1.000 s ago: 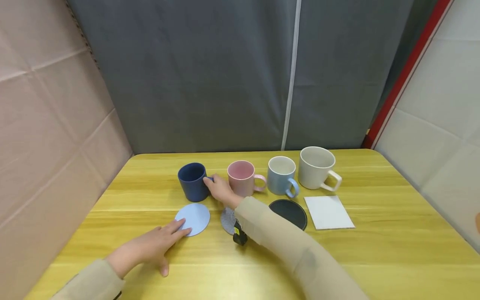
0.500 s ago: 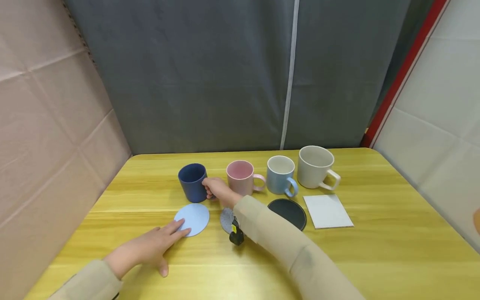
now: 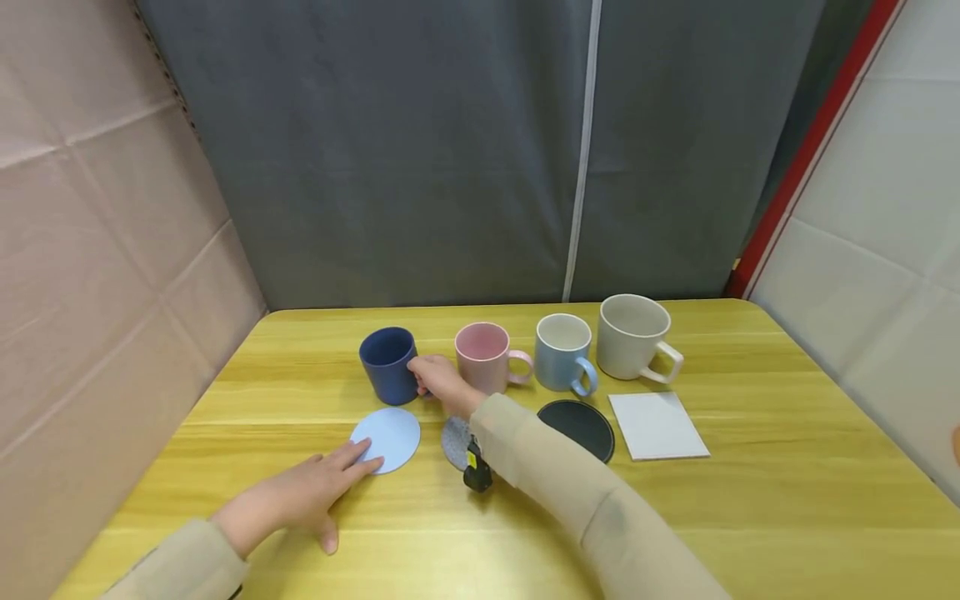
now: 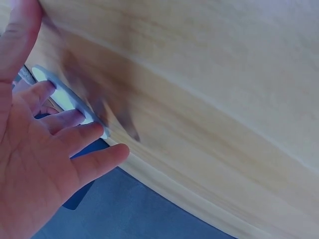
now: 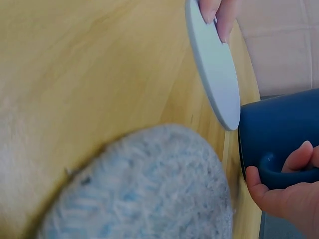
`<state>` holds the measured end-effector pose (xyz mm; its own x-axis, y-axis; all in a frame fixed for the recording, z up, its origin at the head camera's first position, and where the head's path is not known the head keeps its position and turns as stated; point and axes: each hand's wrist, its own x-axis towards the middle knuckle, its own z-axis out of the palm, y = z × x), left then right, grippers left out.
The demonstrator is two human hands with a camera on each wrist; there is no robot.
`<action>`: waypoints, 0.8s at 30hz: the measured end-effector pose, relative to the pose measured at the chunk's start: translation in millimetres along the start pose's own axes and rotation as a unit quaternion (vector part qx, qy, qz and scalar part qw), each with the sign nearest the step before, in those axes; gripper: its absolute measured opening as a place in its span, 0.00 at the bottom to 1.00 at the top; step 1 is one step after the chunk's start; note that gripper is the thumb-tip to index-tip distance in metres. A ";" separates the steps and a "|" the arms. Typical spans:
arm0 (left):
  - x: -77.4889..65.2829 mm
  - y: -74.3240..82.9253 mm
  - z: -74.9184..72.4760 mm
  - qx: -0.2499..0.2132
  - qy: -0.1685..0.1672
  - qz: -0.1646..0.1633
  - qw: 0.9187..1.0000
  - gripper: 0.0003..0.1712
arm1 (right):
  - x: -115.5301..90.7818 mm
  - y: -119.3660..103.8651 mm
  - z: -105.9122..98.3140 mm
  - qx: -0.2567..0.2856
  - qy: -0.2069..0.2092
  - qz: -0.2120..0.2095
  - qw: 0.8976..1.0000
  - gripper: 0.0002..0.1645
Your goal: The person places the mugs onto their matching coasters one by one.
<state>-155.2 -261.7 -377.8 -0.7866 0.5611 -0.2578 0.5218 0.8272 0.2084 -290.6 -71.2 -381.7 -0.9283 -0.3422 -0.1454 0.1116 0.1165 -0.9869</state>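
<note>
The right hand point(image 3: 442, 381) grips the navy mug point(image 3: 391, 371) by its handle point(image 5: 280, 180), just behind the blue coaster point(image 3: 396, 433), where the left hand point(image 3: 309, 490) rests unclenched. A rightward swing could knock the pink mug point(image 3: 480, 364).

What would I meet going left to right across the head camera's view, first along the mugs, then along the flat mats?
Mugs: dark blue mug, pink mug, light blue mug, off-white mug.
Mats: pale blue mat, grey mat, black mat, white square mat.
</note>
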 end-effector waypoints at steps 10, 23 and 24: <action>-0.8 1.7 0.5 0.005 0.007 0.001 1.000 0.63 | -5.7 -7.0 -0.7 0.016 -0.014 -0.039 0.999 0.20; -0.4 1.3 -0.5 -0.002 -0.002 0.001 1.000 0.63 | -23.2 -18.1 2.8 -0.023 -0.013 -0.052 0.998 0.21; -0.6 1.5 -0.6 -0.004 -0.002 0.000 1.000 0.63 | -24.9 -19.2 3.4 -0.025 -0.015 -0.053 0.998 0.21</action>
<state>-154.3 -260.9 -376.7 -0.7855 0.5609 -0.2617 0.5191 0.8272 0.2150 -268.4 -68.0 -359.4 -0.9227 -0.3831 -0.0433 -0.0047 0.1234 -0.9923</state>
